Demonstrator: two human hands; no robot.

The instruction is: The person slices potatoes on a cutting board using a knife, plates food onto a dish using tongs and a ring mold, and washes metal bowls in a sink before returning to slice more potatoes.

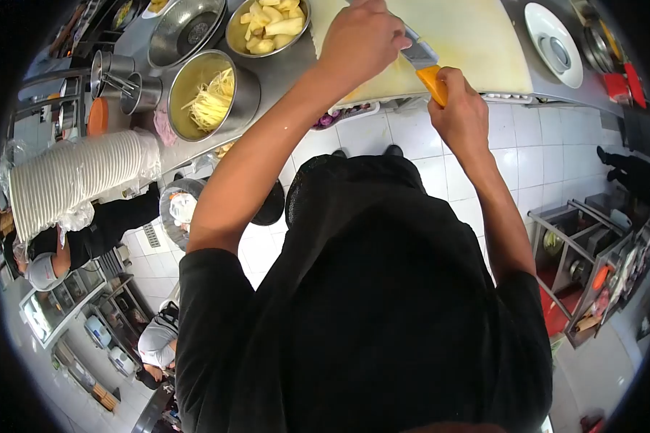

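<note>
Orange at its handle, the knife (422,56) slants over the pale cutting board (477,32), close to the near edge. The right hand (461,108) is curled closed around that handle. The left hand (365,40) is bent, fingers by the blade; whether they grip anything I cannot tell. Fingers so near the metal could be cut if either hand slipped, most likely from damp skin. Further left, the left forearm passes near a steel bowl (248,97) of yellow shreds (213,102); a careless elbow might tip it, spilling shreds onto the tiled floor (419,133).
</note>
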